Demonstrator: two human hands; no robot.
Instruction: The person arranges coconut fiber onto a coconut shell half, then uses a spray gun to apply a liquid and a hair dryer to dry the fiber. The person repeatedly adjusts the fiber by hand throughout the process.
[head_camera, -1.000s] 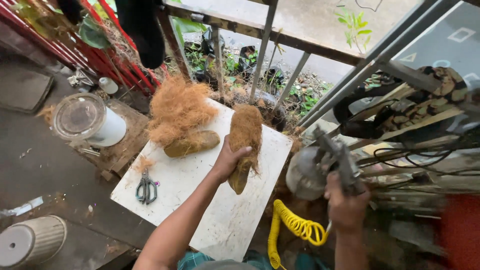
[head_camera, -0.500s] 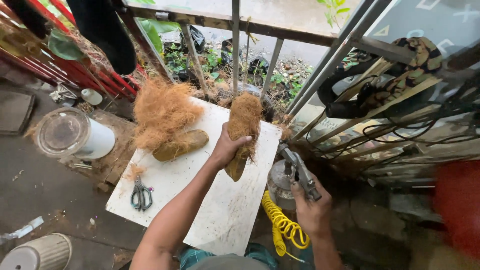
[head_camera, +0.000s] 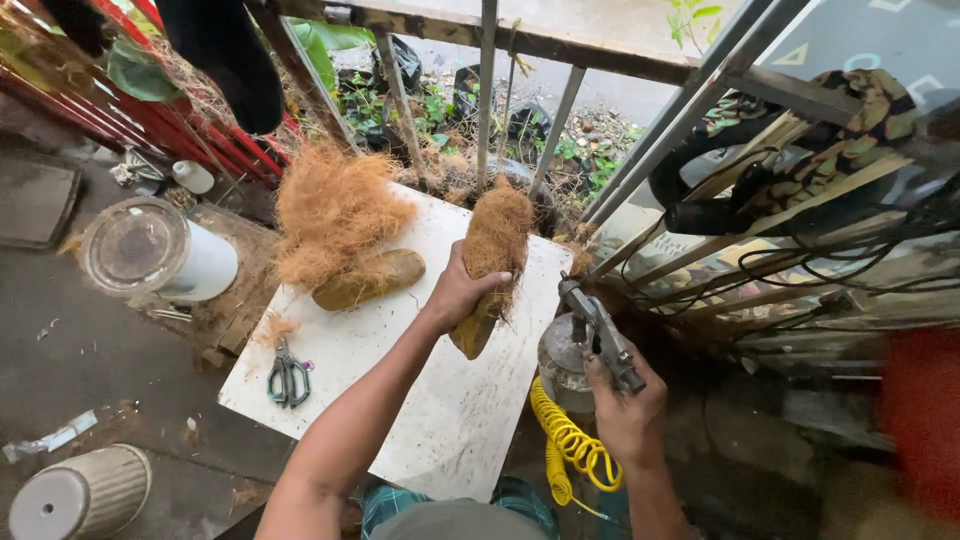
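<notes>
From the head view, the person's upper arms and body run out of the bottom edge, and the far right of the scene is a red blur that cannot be made out; the left hand (head_camera: 462, 292) covers the middle of the fibre bundle (head_camera: 490, 262), so only its shaggy top and tapered lower tip show; the bundle is a long brown husk-like piece, pale tan and hairy at the upper end, darker and smoother at the bottom, held upright and slightly tilted above the far right corner of the white board (head_camera: 440, 400); the left hand is clamped around it, thumb across the front; the right hand (head_camera: 625, 405) is closed on the grip of a metal spray gun (head_camera: 595, 335), just off the board's right edge, its nozzle pointing toward the bundle but apart from it; a coiled yellow hose (head_camera: 572, 445) hangs below the gun, its lower end lost behind the arm; a loose fibre heap (head_camera: 335, 215) lies near the board's far left corner, partly hiding a second husk piece (head_camera: 368, 280); scissors (head_camera: 288, 377) lie by the left edge.
</notes>
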